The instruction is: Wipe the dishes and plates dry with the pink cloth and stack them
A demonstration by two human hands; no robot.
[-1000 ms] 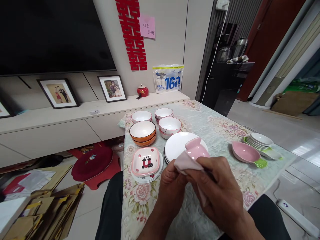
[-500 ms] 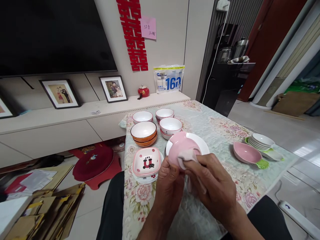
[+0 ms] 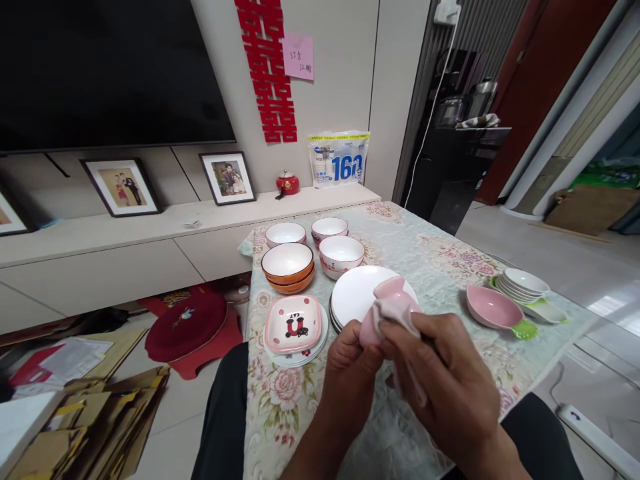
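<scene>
A pink dish (image 3: 393, 287) with a notched, fish-tail-like end is held up over the near side of the table. My left hand (image 3: 353, 370) grips its left edge, thumb on the near side. My right hand (image 3: 445, 373) is closed on a pale cloth (image 3: 397, 313) that is pressed against the dish and covers much of it. Just behind the dish lies a stack of white plates (image 3: 357, 290). Left of my hands, a square pink-rimmed dish with a cat pattern (image 3: 293, 325) sits on more plates (image 3: 295, 360).
Stacked bowls (image 3: 287, 260) stand at the table's far left, with red-rimmed bowls (image 3: 341, 252) beside them. At right are a pink leaf-shaped dish (image 3: 493, 307) and small white dishes (image 3: 525, 280). A red stool (image 3: 187, 327) stands on the floor at left.
Both hands have moved right and slightly toward me with the pink dish. The dish has turned, so less of its face shows and more of the white plate is visible.
</scene>
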